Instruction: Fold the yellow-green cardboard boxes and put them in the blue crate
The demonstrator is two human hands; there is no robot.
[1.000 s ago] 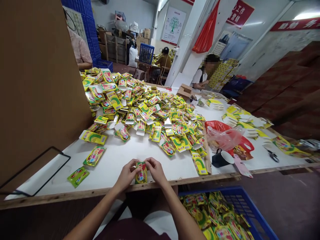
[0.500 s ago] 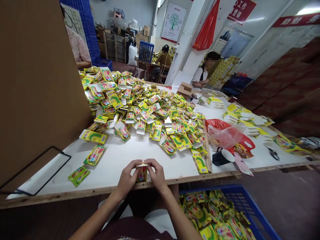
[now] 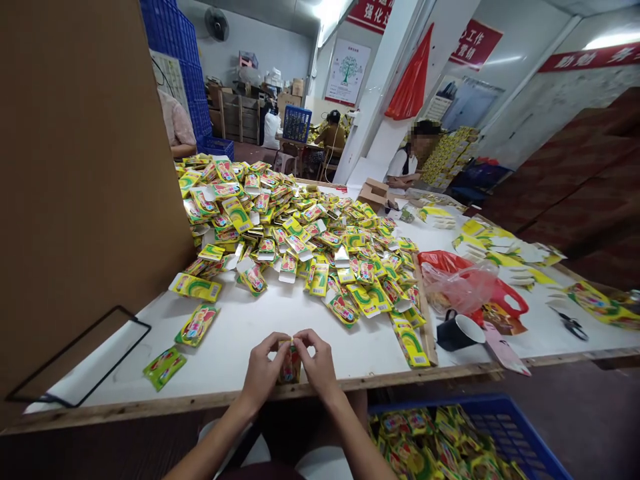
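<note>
Upright at the near table edge stands a small printed carton (image 3: 289,368), held at its top between my two hands. My left hand (image 3: 267,365) pinches its upper left corner, and my right hand (image 3: 315,360) pinches the upper right. Fingers and thumbs hide most of the carton's top. Beyond my hands a large heap of similar yellow and green cartons (image 3: 295,233) covers the table, many with white flaps raised. To the left lie a carton (image 3: 197,325) and a flat green sachet (image 3: 165,368).
A tall cardboard box (image 3: 95,167) walls off the left side. On the right are a dark mug (image 3: 454,333), a pink phone-shaped item (image 3: 505,348), scissors (image 3: 570,323) and a red plastic bag (image 3: 443,259). Below sits a blue crate (image 3: 525,427) of packets. Co-workers sit beyond.
The white flap that stuck out at the carton's top no longer shows between my fingers. My hands stay on the carton. The whole scene sits lower as my head has tipped up.
</note>
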